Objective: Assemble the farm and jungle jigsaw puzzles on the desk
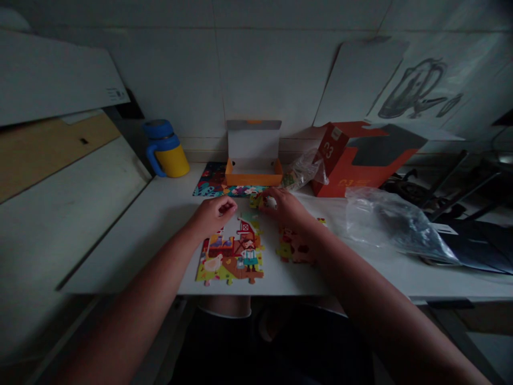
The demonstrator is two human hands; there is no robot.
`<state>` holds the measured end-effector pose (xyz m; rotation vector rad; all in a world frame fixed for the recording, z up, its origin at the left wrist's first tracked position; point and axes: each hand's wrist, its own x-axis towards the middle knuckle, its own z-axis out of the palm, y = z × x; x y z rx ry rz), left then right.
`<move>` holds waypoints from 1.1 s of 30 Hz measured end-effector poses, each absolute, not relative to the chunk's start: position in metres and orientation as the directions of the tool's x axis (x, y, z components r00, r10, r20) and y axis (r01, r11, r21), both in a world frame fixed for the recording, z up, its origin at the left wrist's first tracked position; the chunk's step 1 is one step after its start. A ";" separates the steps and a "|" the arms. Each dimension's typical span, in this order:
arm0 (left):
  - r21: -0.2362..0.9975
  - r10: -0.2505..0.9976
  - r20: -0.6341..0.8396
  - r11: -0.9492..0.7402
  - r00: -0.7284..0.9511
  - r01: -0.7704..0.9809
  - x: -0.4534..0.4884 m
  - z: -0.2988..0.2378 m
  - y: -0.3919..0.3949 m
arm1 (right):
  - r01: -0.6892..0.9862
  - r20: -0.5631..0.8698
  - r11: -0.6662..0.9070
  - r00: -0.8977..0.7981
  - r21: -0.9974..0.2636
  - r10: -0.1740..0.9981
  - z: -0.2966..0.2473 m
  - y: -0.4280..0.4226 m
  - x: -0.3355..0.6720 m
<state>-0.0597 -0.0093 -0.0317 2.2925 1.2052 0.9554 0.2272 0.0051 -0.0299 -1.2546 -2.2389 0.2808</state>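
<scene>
My right hand [286,209] pinched a puzzle piece [256,201] at frame centre, toward my curled left hand [214,215], whose grip was unclear.

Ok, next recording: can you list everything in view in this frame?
assembled jigsaw section: one, multicoloured farm scene, front centre of the white desk
loose puzzle pieces: a small group, red and yellow, right of the section
printed sheet: one, multicoloured, back of the desk
open box: one, orange and white, back centre
handled mug: one, blue and yellow, back left
carton: one, orange-red, back right
plastic bags: two, clear, near the carton
left hand: one, above the section
right hand: one, on a puzzle piece
</scene>
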 end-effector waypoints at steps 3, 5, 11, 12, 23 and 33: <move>0.598 0.829 0.386 -0.559 0.405 0.574 -0.059 -0.032 -0.009 | 0.711 0.369 0.545 -0.409 -0.445 0.835 -0.034 0.008 0.230; 0.595 0.830 0.387 -0.558 0.402 0.579 -0.059 -0.032 -0.009 | 0.700 0.377 0.551 -0.409 -0.454 0.831 -0.035 0.009 0.231; 0.578 0.831 0.374 -0.557 0.413 0.596 -0.056 -0.036 -0.009 | 0.670 0.395 0.569 -0.414 -0.478 0.820 -0.035 0.010 0.233; 0.577 0.832 0.367 -0.554 0.415 0.600 -0.055 -0.037 -0.008 | 0.666 0.401 0.575 -0.417 -0.476 0.816 -0.035 0.009 0.233; 0.545 0.796 0.355 -0.603 0.491 0.583 -0.043 -0.048 -0.003 | 0.687 0.414 0.582 -0.422 -0.435 0.807 -0.044 0.009 0.224; 0.472 0.723 0.385 -0.689 0.574 0.550 -0.046 -0.053 -0.001 | 0.664 0.433 0.588 -0.410 -0.462 0.803 -0.046 0.013 0.229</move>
